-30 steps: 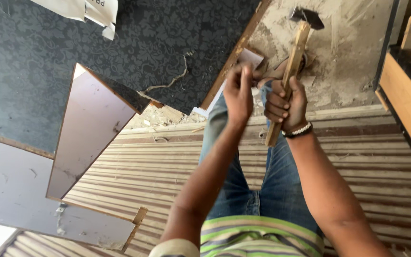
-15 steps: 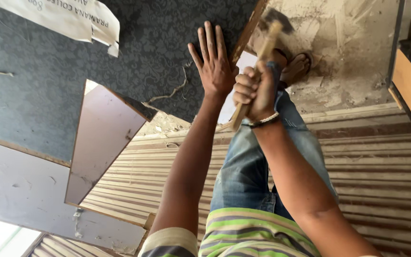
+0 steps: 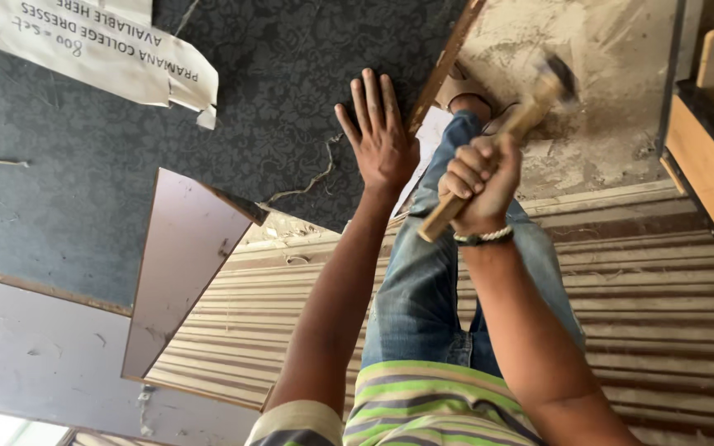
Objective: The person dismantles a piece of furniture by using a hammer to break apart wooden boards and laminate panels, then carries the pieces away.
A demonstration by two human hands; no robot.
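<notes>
The right hand (image 3: 477, 177) has its fingers wrapped tight around the lower part of a wooden-handled hammer (image 3: 506, 136), whose long axis runs on a slant from the butt end below the fist, up and to the right to the dark head, raised over the dusty concrete floor (image 3: 613, 99). The left hand (image 3: 382, 140) is open, its fingers spread and flat, palm laid against or just above the dark patterned carpet (image 3: 274, 83) beside the wooden edging strip (image 3: 444, 62); contact cannot be confirmed. That strip lies just right of the left fingertips and left of the hammer head, so the left hand is the nearer to it. The hammer head is blurred and its shape is hard to make out. The jeans-clad leg (image 3: 431, 281) hides part of the ribbed panel (image 3: 646, 272), and the foot is partly covered by the right hand.
</notes>
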